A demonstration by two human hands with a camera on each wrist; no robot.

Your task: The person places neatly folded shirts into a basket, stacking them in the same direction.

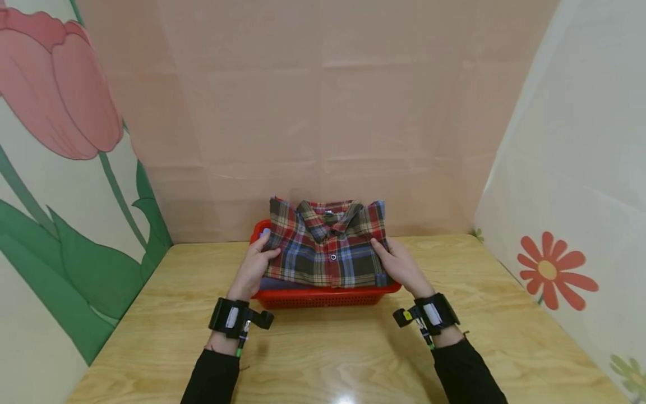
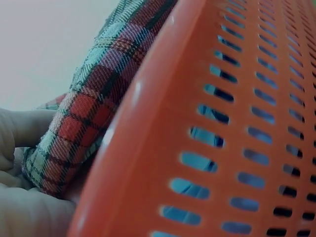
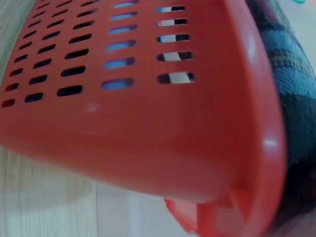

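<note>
A folded plaid shirt (image 1: pixel 330 247) in red, blue, dark and cream checks lies across the top of a red plastic basket (image 1: pixel 323 297), its collar at the far side. My left hand (image 1: pixel 252 266) grips the shirt's left edge. In the left wrist view, thumb and fingers close round the folded plaid cloth (image 2: pixel 94 108) beside the basket rim (image 2: pixel 143 103). At the shirt's right edge, my right hand (image 1: pixel 404 266) holds on with its thumb on top. Its fingers are mostly hidden in the right wrist view, where the basket wall (image 3: pixel 148 133) fills much of the frame.
Blue cloth (image 1: pixel 282 284) shows inside the basket under the shirt. The basket stands on a light wooden table (image 1: pixel 313 353), near a pinkish-beige backdrop (image 1: pixel 323 123). Flower-printed panels rise on the left (image 1: pixel 65 168) and right (image 1: pixel 570 196).
</note>
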